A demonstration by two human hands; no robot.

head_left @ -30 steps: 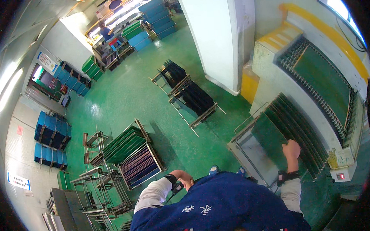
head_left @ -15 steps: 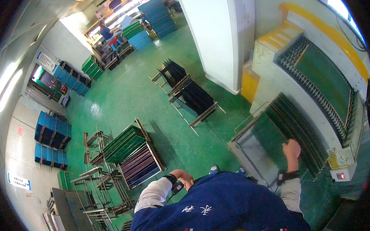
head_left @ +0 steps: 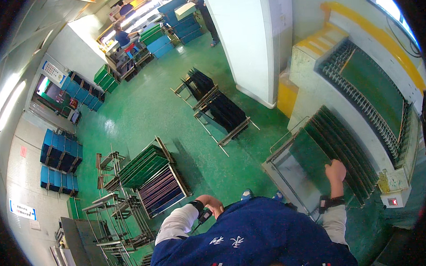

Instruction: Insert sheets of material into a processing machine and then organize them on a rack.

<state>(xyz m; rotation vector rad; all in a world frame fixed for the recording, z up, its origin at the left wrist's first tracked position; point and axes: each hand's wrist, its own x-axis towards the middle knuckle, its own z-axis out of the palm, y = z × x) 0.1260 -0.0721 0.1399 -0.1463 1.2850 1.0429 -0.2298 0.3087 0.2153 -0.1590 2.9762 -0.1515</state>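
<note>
My right hand point(head_left: 336, 170) is closed at the edge of a dark green panel point(head_left: 313, 150), one of several thin panels standing in a row in a metal-framed rack point(head_left: 276, 170) on my right. Its thumb and fingers are bent around the edge, though the fingertips are partly hidden. My left hand point(head_left: 212, 204) hangs bent against the front of my blue top, touching it at the waist. Its fingertips are out of sight behind the cloth, and nothing shows in it. Dark straps with small devices circle both wrists.
Right of the rack stands a roller conveyor machine point(head_left: 396, 129) with a green panel point(head_left: 375, 90) on it. Racks of dark panels point(head_left: 221, 111) and green panels point(head_left: 145, 167) stand on the floor. Metal frames point(head_left: 116, 208) are at left. A white column point(head_left: 247, 41) rises ahead; people work beyond.
My hands and the panels look unmoved. In the background, a standing person with a pale box has come into view beside the white column.
</note>
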